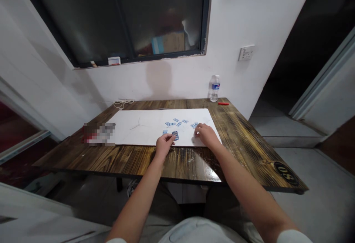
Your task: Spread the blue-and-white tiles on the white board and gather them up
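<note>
My left hand is closed at the near edge of a white board, its thumb and fingers pinching a small dark, blue-edged card; whether it is one or a stack I cannot tell. Farther right, my right hand is low over the board with curled fingers. It is beside a couple of blue-and-white cards, and its fingertips hide what they hold, if anything. Several similar small cards lie scattered between and beyond my hands. One more card rests just above my left fingers.
The white board lies on a dark wooden table. A water bottle and a red pen are at the back right. A white cable is at the back left, and a blurred patch covers something on the left.
</note>
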